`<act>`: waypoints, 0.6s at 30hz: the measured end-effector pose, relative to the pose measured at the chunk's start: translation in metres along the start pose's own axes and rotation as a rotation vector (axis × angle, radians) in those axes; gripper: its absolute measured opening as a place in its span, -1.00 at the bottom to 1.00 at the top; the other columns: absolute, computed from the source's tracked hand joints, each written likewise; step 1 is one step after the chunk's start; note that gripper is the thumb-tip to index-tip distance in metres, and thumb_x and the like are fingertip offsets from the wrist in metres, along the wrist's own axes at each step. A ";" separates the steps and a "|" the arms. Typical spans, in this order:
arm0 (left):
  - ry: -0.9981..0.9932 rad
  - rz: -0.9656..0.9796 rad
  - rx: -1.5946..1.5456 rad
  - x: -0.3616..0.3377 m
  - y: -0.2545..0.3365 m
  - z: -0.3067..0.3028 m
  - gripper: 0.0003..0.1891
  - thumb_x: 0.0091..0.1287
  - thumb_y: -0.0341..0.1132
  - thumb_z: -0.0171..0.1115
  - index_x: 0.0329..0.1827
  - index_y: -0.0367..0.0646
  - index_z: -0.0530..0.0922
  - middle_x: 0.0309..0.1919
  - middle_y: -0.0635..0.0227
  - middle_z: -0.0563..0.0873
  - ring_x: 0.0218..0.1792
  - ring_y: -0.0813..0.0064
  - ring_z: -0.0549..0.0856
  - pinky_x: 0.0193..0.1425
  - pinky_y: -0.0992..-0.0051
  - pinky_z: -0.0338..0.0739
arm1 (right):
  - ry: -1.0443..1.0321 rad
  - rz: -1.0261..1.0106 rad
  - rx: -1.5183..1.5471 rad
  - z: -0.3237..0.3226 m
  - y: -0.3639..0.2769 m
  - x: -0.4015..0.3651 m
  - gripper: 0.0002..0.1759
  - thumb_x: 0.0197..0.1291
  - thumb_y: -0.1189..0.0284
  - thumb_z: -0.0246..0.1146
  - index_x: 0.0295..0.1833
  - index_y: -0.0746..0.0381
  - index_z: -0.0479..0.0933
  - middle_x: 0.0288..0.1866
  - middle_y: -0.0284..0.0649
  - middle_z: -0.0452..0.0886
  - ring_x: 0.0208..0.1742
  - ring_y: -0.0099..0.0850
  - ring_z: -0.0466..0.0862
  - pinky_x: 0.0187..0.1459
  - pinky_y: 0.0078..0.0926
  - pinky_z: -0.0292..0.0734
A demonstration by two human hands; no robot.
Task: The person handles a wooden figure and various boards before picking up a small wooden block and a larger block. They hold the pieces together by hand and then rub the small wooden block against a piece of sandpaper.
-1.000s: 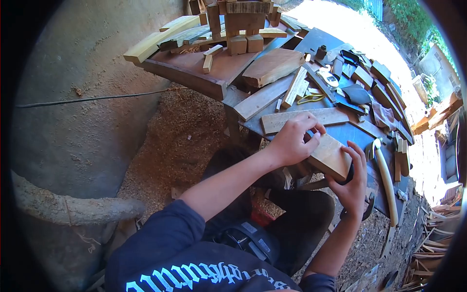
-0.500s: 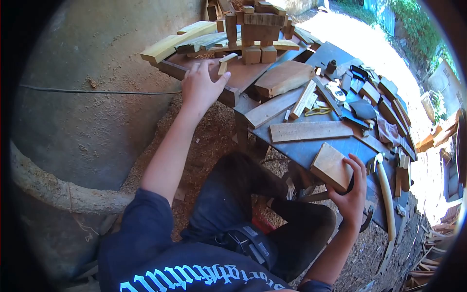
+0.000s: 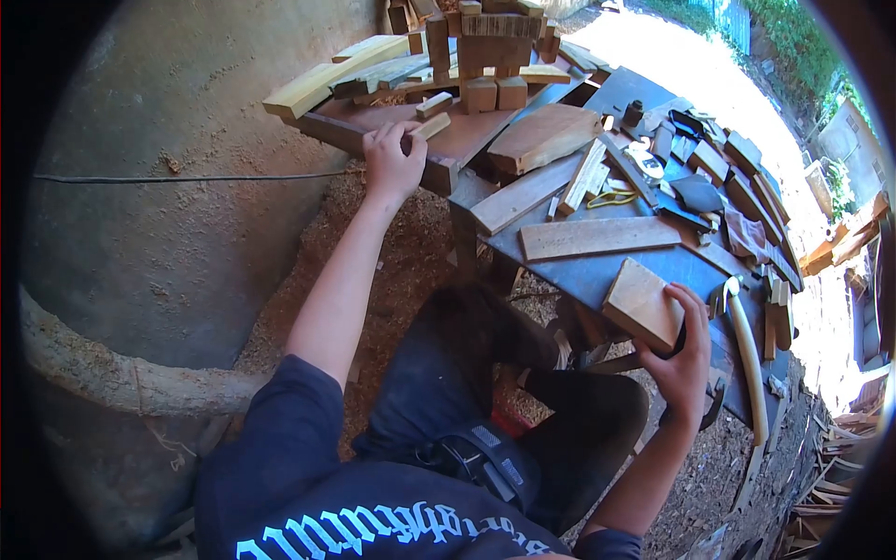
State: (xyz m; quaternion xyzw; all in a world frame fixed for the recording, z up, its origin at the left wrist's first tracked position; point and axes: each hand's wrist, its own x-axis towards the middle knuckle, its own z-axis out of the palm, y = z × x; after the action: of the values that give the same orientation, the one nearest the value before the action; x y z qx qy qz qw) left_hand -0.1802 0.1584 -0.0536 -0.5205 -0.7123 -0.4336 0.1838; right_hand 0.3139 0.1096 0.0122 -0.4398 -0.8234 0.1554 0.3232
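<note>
My left hand (image 3: 392,161) is closed on a small wooden piece (image 3: 431,126) at the left edge of the brown board (image 3: 471,133). Another small wood piece (image 3: 434,105) lies just beyond it. At the near edge of the bench, my right hand (image 3: 679,359) grips a thick wooden block (image 3: 642,304) by its right side, thumb below and fingers on top. A long flat wood strip (image 3: 597,239) lies behind the block.
A hammer (image 3: 744,359) lies at the bench's right edge. Stacked wood blocks (image 3: 499,56) stand at the back. Tools, a cloth (image 3: 747,235) and offcuts cover the right side. A wall (image 3: 168,243) and a thick branch (image 3: 131,373) are on the left.
My left hand has closed on the small wooden piece, which has turned and separated from the one beside it. My right hand stays on the block, its fingers now nearer the block's top edge.
</note>
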 end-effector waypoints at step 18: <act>-0.073 -0.073 -0.348 -0.001 -0.007 -0.015 -0.61 0.69 -0.02 0.05 0.18 -0.09 0.73 0.10 0.14 0.79 0.22 0.05 0.65 0.41 0.18 0.44 | 0.015 0.017 0.012 -0.002 -0.001 -0.002 -0.17 -0.17 0.52 0.55 0.37 0.14 0.53 0.40 -0.09 0.57 0.42 -0.03 0.58 0.43 -0.11 0.49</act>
State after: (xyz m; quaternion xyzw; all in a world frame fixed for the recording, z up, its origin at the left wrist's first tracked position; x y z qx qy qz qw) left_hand -0.1892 0.1446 -0.0490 -0.5336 -0.6511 -0.5375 0.0490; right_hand 0.3152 0.1078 0.0131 -0.4459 -0.8163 0.1595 0.3308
